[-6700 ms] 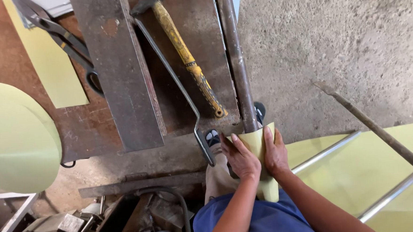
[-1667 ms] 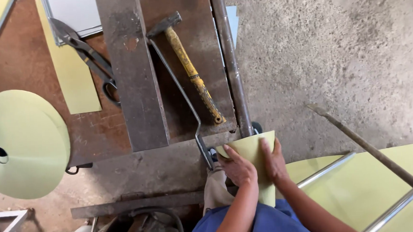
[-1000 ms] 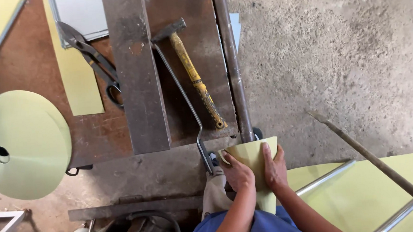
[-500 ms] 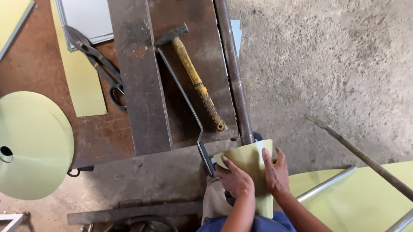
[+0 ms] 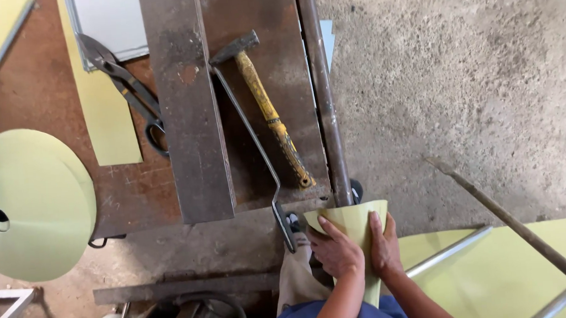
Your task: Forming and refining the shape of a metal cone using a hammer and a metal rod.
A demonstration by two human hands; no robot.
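A: What's w/ the hands rn?

B: Both wrapped round a pale yellow sheet-metal cone (image 5: 354,229). Left hand (image 5: 336,253) cups its left side, fingers curled over the curved wall, thumb up nr the wide rim. Right hand (image 5: 386,247) is pressed flat-ish on the other side, fingers closed on the metal. Neither's free; looks like squeezing from both sides to keep the curl tight.

A: Where's the cone vs the steel pipe (image 5: 321,92)?

B: Right at the pipe's near end, wide mouth up and touching or just shy of it, can't tell which. Narrow end points down twd the person's lap. Prob held there bc the pipe works as a round form.

A: Other stuff?

B: Left of the pipe, on the rusty bench (image 5: 130,193): yellow-handled hammer (image 5: 267,111) just beside it, handle angled twd the cone, within easy reach. Bent wire rod (image 5: 256,147) next to that, then a flat steel bar (image 5: 186,106). Tin snips (image 5: 128,90) further left, lying on a yellow strip (image 5: 103,117). Well left of the pipe, a big yellow cone w/ a hole (image 5: 27,204). Right of the pipe, concrete floor, and yellow sheet (image 5: 508,276) lying under some rods.
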